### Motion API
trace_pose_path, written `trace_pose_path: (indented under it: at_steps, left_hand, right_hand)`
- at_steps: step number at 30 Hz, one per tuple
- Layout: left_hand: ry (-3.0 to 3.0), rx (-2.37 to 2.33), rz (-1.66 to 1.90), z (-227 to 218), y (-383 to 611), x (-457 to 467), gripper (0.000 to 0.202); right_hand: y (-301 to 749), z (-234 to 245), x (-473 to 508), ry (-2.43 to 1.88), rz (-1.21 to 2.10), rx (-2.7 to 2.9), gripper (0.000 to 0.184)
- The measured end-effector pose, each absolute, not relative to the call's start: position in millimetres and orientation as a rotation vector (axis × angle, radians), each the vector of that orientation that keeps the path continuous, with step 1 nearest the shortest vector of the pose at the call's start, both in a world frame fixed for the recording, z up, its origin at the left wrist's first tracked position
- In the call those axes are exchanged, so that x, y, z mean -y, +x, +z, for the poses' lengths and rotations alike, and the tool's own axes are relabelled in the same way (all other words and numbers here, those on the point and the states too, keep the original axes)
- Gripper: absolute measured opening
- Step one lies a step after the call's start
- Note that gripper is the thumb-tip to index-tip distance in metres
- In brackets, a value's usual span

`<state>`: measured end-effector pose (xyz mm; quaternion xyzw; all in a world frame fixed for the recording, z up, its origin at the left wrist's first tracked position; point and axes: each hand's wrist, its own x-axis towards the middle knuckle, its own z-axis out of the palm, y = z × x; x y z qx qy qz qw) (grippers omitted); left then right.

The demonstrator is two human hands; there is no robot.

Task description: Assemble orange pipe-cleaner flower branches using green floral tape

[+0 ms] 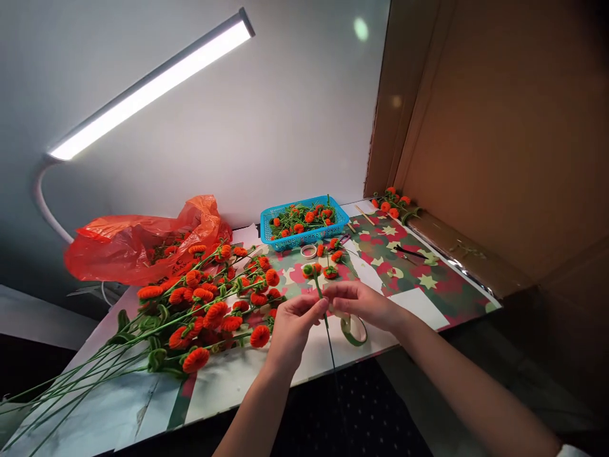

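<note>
My left hand (294, 327) is closed in a pinch on the thin stem (329, 339) of an artificial flower, just below its head. The flower's green underside (308, 270) faces me, with orange petals behind it, and the dark stem runs down past the table edge. My right hand (364, 304) meets the left at the stem, its fingertips pinched together. From under those fingers hangs a roll of green floral tape (353, 331) on a pale core. The exact grip between the fingertips is partly hidden.
Many finished orange flowers (216, 314) lie at left beside a red plastic bag (147, 244). Behind stands a blue basket (304, 240) of short-stemmed flowers. Another tape ring (308, 251) and loose heads lie mid-table. More flowers (392, 203) sit by the cardboard wall (499, 127). A lamp (157, 86) glows above.
</note>
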<state>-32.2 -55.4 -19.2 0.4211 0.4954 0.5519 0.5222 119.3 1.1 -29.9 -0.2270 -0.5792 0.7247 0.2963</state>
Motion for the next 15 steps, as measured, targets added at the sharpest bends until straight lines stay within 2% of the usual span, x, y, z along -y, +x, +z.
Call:
trace_pose_path:
  at_steps: [4, 10, 15]
  left_hand:
    - [0.971, -1.19, 1.343, -24.7, -32.5, 57.2, 0.021]
    - [0.865, -1.116, 1.427, -36.2, -27.3, 55.1, 0.026]
    - [0.838, -1.073, 1.481, -45.8, -19.9, 54.5, 0.023]
  right_hand:
    - [125.9, -19.6, -3.3, -0.621, 1.871, 1.669, 0.032]
    - [133.6, 4.1, 3.9, -0.786, 1.311, 2.059, 0.017]
    - [130.4, 3.5, 11.6, -0.829, 0.961, 2.077, 0.012]
